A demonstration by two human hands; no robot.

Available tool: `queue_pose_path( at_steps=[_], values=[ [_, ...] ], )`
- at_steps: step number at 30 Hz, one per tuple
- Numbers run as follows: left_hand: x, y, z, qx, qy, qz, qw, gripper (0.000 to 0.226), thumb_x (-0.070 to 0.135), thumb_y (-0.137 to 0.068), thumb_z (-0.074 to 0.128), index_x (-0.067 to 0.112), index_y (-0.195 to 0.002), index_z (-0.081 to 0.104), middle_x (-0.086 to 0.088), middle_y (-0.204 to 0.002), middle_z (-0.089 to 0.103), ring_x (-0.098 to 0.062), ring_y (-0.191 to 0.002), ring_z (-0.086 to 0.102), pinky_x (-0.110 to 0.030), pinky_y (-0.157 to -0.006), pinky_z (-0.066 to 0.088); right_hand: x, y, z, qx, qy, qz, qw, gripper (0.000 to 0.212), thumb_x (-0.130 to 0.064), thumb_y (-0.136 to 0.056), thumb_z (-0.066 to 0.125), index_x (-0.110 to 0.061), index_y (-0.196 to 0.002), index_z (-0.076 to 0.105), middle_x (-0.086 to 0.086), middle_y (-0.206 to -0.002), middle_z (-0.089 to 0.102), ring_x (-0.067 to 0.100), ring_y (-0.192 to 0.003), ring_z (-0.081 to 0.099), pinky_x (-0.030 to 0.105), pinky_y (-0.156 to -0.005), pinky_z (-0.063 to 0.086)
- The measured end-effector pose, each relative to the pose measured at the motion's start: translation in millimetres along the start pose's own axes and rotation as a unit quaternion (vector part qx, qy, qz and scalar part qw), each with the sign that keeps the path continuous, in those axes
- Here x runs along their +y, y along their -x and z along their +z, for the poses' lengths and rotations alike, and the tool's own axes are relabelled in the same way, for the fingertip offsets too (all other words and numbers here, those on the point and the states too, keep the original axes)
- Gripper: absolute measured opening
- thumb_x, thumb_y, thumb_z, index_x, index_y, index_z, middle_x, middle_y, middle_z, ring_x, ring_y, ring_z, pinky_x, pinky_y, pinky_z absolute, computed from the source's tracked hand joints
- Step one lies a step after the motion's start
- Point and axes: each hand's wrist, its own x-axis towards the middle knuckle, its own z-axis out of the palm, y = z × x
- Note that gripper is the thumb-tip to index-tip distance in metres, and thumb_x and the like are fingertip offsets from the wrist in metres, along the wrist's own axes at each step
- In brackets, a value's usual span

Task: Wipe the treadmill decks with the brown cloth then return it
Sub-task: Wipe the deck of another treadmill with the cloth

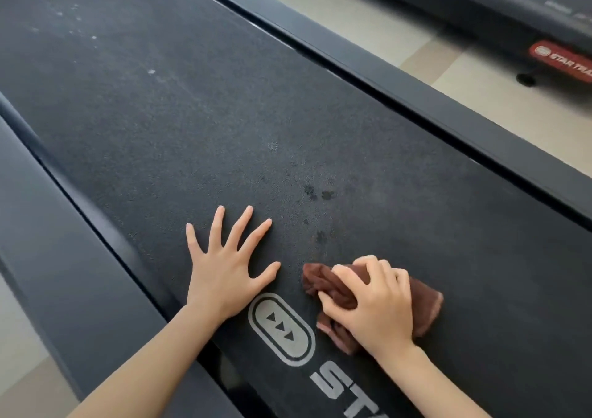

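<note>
1. The cloth [424,302] is bunched on the deck [192,129] and gripped from above by the right hand [374,302], fingers curled into it.
2. The left hand [224,276] is laid flat on the deck, fingers spread wide, at 9 o'clock of the cloth.
3. Dark spots [317,193] are seen at 12 o'clock of the cloth.
4. A second treadmill [512,7] is seen at 1 o'clock.
</note>
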Motion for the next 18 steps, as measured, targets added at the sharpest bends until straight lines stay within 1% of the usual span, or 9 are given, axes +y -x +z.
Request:
queue_pose_path(
  at_steps=[2,4,6,8,10,12,14,16,18],
  values=[
    [0.5,0.3,2.3,0.008,0.001,0.007,1.000,0.070,0.074,-0.080,0.021,0.045,-0.143,0.024,0.009,-0.155,0.022,-0.030,-0.144,0.005,-0.068,-0.107,0.004,4.6,-42.6,14.4,0.017,0.010,-0.004,1.000,0.030,-0.058,-0.073,0.059,-0.032,-0.087,0.065,0.001,-0.086,0.056,0.024,-0.076,0.054,0.037,-0.069,0.039],
    [0.2,-0.1,2.9,0.009,0.007,0.010,1.000,0.069,0.073,-0.080,0.025,0.044,-0.142,0.027,0.008,-0.154,0.024,-0.031,-0.144,0.008,-0.069,-0.106,0.006,9.9,-96.8,34.0,0.022,0.028,0.038,0.999,0.033,-0.059,-0.073,0.057,-0.030,-0.087,0.066,0.003,-0.085,0.057,0.027,-0.077,0.055,0.039,-0.069,0.040],
    [-0.2,-0.9,3.1,0.003,0.011,0.012,1.000,0.068,0.073,-0.080,0.026,0.044,-0.142,0.028,0.008,-0.153,0.026,-0.032,-0.143,0.010,-0.070,-0.106,0.008,17.1,-145.4,52.1,0.005,0.049,0.064,0.997,0.038,-0.060,-0.075,0.055,-0.028,-0.092,0.066,0.006,-0.089,0.057,0.030,-0.082,0.055,0.040,-0.073,0.037],
    [0.1,-1.1,2.1,-0.006,0.005,0.010,1.000,0.068,0.074,-0.080,0.024,0.045,-0.142,0.026,0.008,-0.154,0.025,-0.031,-0.143,0.009,-0.070,-0.106,0.007,24.8,-184.6,66.0,-0.025,0.063,0.069,0.995,0.041,-0.061,-0.079,0.053,-0.028,-0.101,0.064,0.008,-0.097,0.057,0.031,-0.089,0.054,0.040,-0.078,0.035],
    [-0.3,-2.4,0.5,-0.018,-0.001,-0.001,1.000,0.069,0.077,-0.079,0.017,0.049,-0.142,0.018,0.011,-0.156,0.017,-0.029,-0.144,0.001,-0.068,-0.107,0.001,24.8,-205.3,71.4,-0.049,0.071,0.088,0.992,0.043,-0.062,-0.082,0.051,-0.029,-0.108,0.061,0.009,-0.104,0.056,0.032,-0.096,0.053,0.041,-0.083,0.034],
    [-1.3,-3.3,-1.1,-0.023,-0.010,-0.006,1.000,0.071,0.078,-0.077,0.009,0.052,-0.142,0.008,0.014,-0.157,0.006,-0.026,-0.144,-0.009,-0.065,-0.108,-0.005,15.7,-199.9,67.1,-0.056,0.075,0.120,0.988,0.044,-0.062,-0.083,0.049,-0.030,-0.111,0.060,0.011,-0.109,0.055,0.032,-0.100,0.051,0.042,-0.085,0.034],
    [-1.4,0.6,-0.3,-0.028,-0.010,-0.003,1.000,0.071,0.078,-0.076,0.005,0.053,-0.142,0.002,0.016,-0.157,0.000,-0.024,-0.143,-0.013,-0.064,-0.108,-0.008,6.3,-174.0,56.2,-0.066,0.079,0.122,0.987,0.044,-0.062,-0.083,0.048,-0.030,-0.111,0.059,0.010,-0.110,0.054,0.031,-0.101,0.050,0.041,-0.084,0.033],
    [-5.9,1.1,-1.2,-0.028,0.007,-0.002,1.000,0.069,0.076,-0.077,0.007,0.052,-0.142,0.005,0.017,-0.156,0.002,-0.023,-0.143,-0.011,-0.061,-0.109,-0.007,-3.1,-139.1,39.2,-0.070,0.067,0.088,0.991,0.042,-0.062,-0.082,0.049,-0.030,-0.108,0.061,0.008,-0.106,0.055,0.029,-0.097,0.051,0.040,-0.081,0.034],
    [-21.9,-8.1,-4.1,-0.014,0.034,-0.039,0.999,0.068,0.069,-0.083,0.017,0.042,-0.146,0.011,0.011,-0.157,0.007,-0.023,-0.144,-0.005,-0.057,-0.112,-0.003,-13.4,-97.3,25.0,-0.058,0.039,0.058,0.996,0.039,-0.061,-0.079,0.053,-0.030,-0.100,0.064,0.005,-0.097,0.056,0.027,-0.089,0.053,0.039,-0.075,0.036]
  ],
)
